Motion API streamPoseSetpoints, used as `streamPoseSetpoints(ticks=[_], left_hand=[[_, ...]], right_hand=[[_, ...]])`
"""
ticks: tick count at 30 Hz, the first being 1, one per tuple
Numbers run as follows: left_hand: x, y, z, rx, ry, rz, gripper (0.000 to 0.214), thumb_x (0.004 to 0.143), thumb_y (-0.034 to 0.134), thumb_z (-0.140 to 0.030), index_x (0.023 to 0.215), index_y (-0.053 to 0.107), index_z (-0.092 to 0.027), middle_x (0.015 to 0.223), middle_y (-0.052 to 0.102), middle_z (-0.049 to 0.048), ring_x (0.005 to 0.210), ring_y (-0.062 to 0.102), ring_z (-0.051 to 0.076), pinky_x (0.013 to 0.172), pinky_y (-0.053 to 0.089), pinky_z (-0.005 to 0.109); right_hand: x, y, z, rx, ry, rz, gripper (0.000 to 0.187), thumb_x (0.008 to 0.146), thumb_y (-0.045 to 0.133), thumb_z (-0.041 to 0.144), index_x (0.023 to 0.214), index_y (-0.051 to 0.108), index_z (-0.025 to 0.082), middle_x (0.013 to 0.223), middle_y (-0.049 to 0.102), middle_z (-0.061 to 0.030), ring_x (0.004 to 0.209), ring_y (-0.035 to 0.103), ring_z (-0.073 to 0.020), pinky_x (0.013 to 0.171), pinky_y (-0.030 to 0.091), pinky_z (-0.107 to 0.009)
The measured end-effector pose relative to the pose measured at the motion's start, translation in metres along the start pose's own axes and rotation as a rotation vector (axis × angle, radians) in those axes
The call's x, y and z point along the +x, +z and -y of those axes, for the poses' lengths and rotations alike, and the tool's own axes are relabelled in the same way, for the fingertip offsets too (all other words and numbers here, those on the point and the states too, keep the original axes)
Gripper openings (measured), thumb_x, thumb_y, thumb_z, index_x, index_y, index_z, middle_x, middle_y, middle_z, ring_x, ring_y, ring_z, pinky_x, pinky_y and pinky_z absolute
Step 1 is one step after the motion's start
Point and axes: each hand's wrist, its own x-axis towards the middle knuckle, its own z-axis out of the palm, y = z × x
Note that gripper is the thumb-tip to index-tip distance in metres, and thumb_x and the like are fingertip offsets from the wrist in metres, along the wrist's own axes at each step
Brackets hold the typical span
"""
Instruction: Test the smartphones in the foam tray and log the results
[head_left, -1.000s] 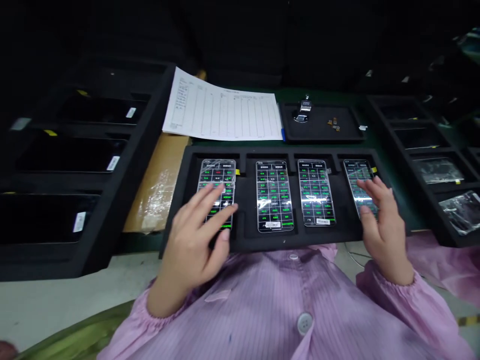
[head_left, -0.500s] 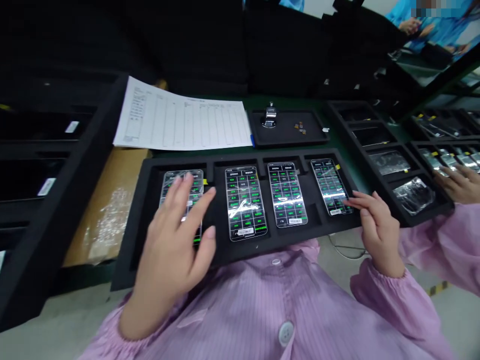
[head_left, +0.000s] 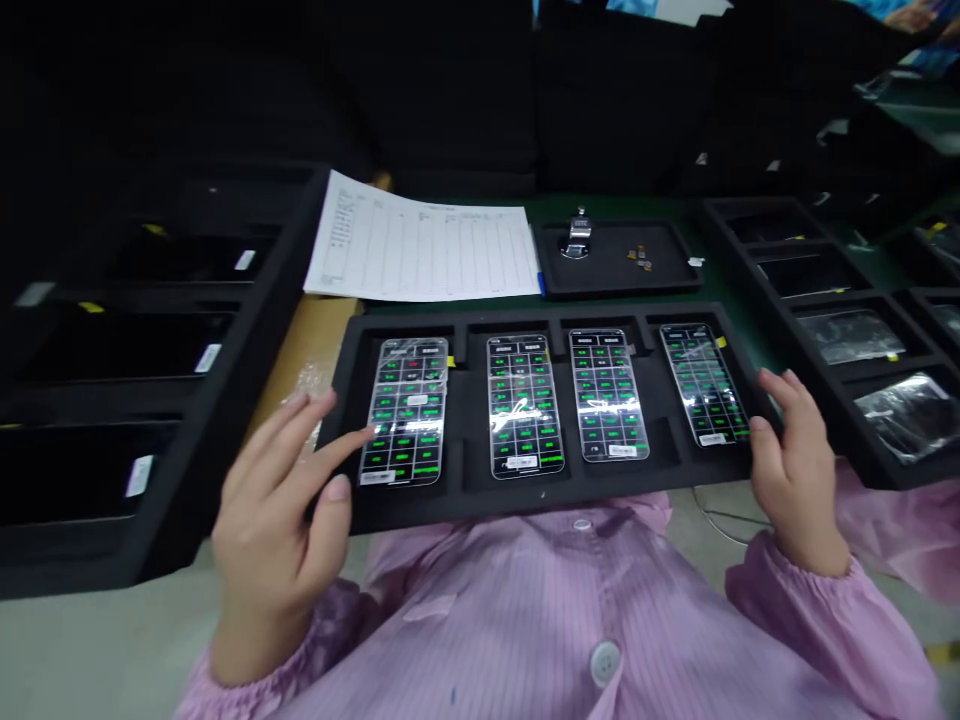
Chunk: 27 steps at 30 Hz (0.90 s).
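Several lit smartphones lie side by side in a black foam tray (head_left: 517, 497), their screens showing grids of green text. My left hand (head_left: 277, 520) is spread over the tray's left end. Its index fingertip is at the left edge of the leftmost phone (head_left: 405, 415), which shows one red entry; whether it touches the glass I cannot tell. To that phone's right are a second phone (head_left: 525, 405) and a third phone (head_left: 609, 395). My right hand (head_left: 799, 470) is by the tray's right edge, thumb and fingers apart, beside the rightmost phone (head_left: 703, 385). Neither hand holds anything.
A printed form (head_left: 427, 250) lies behind the tray, near a small black tray (head_left: 622, 275) with a metal tally counter (head_left: 577, 238) and tiny parts (head_left: 640, 258). Foam trays with dark phones (head_left: 142, 340) and wrapped phones (head_left: 851, 332) flank both sides. A co-worker's pink sleeve (head_left: 892, 520) shows at right.
My left hand has drawn back off the leftmost phone, uncovering its screen. My right hand has moved off the rightmost phone's edge to the tray's side. The view has shifted left.
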Motion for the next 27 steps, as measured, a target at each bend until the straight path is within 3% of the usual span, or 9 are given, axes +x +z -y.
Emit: streamPoseSetpoints(ticks=[4,7,9,12,14,21,23,27], left_hand=[[0.000,-0.002,0.009,-0.025,0.109,0.121,0.040,0.093,0.048,-0.019,0.126,0.064,-0.035,0.161,0.038,-0.0099,0.146,0.040,0.033,0.119,0.036,0.061],[0.001,0.003,0.013,-0.021,0.142,0.274,0.035,0.093,0.048,-0.022,0.122,0.066,-0.032,0.164,0.032,-0.0057,0.151,0.030,0.034,0.120,0.034,0.063],[0.001,0.009,0.013,0.047,0.077,0.327,0.037,0.095,0.047,-0.025,0.128,0.064,-0.030,0.167,0.026,-0.0016,0.154,0.022,0.036,0.120,0.029,0.066],[0.001,0.015,0.011,0.133,-0.094,0.291,0.046,0.098,0.043,-0.027,0.144,0.051,-0.026,0.170,0.015,0.0062,0.156,0.010,0.038,0.121,0.022,0.070],[0.000,0.015,0.008,0.101,-0.136,0.230,0.051,0.099,0.041,-0.026,0.150,0.042,-0.024,0.169,0.016,0.0100,0.156,0.008,0.036,0.122,0.021,0.067],[-0.007,0.010,0.002,-0.045,-0.032,0.035,0.041,0.098,0.041,-0.020,0.136,0.056,-0.022,0.159,0.042,0.0114,0.151,0.032,0.031,0.121,0.032,0.056],[-0.009,0.011,0.002,-0.049,-0.025,0.016,0.040,0.097,0.041,-0.020,0.133,0.058,-0.022,0.155,0.047,0.0114,0.148,0.037,0.030,0.119,0.035,0.055],[-0.009,0.013,0.003,-0.033,-0.039,0.016,0.038,0.096,0.042,-0.020,0.129,0.061,-0.020,0.151,0.051,0.0133,0.147,0.039,0.030,0.117,0.038,0.055]], right_hand=[[0.000,-0.002,0.024,0.090,-0.047,-0.015,0.046,0.101,0.042,0.029,0.146,0.050,0.021,0.151,0.049,-0.0134,0.145,0.039,-0.0330,0.119,0.031,-0.061],[0.002,0.001,0.045,0.155,-0.143,0.074,0.043,0.101,0.042,0.026,0.142,0.053,0.024,0.154,0.046,-0.0107,0.146,0.038,-0.0334,0.119,0.031,-0.061],[0.005,0.006,0.055,0.183,-0.236,0.161,0.040,0.100,0.042,0.025,0.138,0.056,0.025,0.155,0.045,-0.0095,0.146,0.037,-0.0345,0.119,0.031,-0.062],[0.009,0.016,0.067,0.214,-0.359,0.286,0.036,0.100,0.043,0.026,0.132,0.059,0.024,0.157,0.042,-0.0088,0.148,0.034,-0.0356,0.119,0.031,-0.062],[0.011,0.023,0.077,0.226,-0.417,0.343,0.035,0.100,0.043,0.028,0.130,0.060,0.022,0.156,0.042,-0.0096,0.148,0.034,-0.0355,0.119,0.032,-0.062],[0.015,0.049,0.120,0.205,-0.683,0.501,0.033,0.102,0.042,0.030,0.122,0.065,0.019,0.155,0.044,-0.0140,0.150,0.029,-0.0357,0.116,0.033,-0.064],[0.016,0.058,0.126,0.132,-0.642,0.492,0.036,0.103,0.039,0.031,0.123,0.065,0.018,0.154,0.044,-0.0159,0.151,0.026,-0.0370,0.117,0.030,-0.066],[0.017,0.065,0.126,0.051,-0.429,0.381,0.046,0.105,0.034,0.038,0.138,0.054,0.014,0.160,0.033,-0.0200,0.153,0.019,-0.0395,0.117,0.025,-0.070]])
